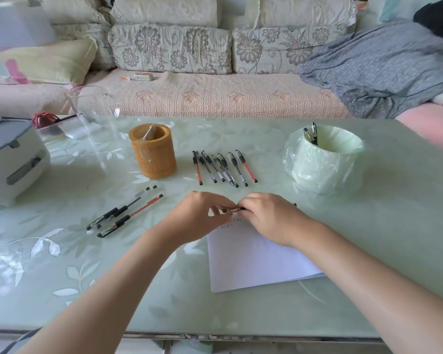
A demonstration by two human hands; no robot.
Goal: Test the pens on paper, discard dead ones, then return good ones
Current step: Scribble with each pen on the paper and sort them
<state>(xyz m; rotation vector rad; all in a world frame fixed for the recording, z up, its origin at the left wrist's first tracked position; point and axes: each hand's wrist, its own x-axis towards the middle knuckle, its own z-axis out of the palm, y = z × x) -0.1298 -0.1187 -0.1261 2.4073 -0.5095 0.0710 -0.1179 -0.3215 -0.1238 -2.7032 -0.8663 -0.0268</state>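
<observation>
- The table (368, 238) fills the lower frame: pale green top with a white leaf pattern. A sofa (215, 93) with floral cushions runs across the top, a grey blanket (381, 67) at upper right.
- Far left, a white and grey appliance (10, 159); behind it a clear glass jug (92, 103).
- Left of centre, three pens (124, 213) lie slanted, side by side.
- Above them stands an amber holder (152, 154).
- At centre, a row of about seven capped pens (224, 168), black and red, lies near the holder.
- The left hand (202, 215) and right hand (269, 215) meet at lower centre, fingertips pinched on one pen (232, 209) held level between them, just above the top edge of the paper (256, 259).
- Small marks on the paper near the hands are too tiny to read; no brand text is legible anywhere.
- At right, a bin (322, 162) lined with a pale green bag holds two pens (311, 135) upright.
</observation>
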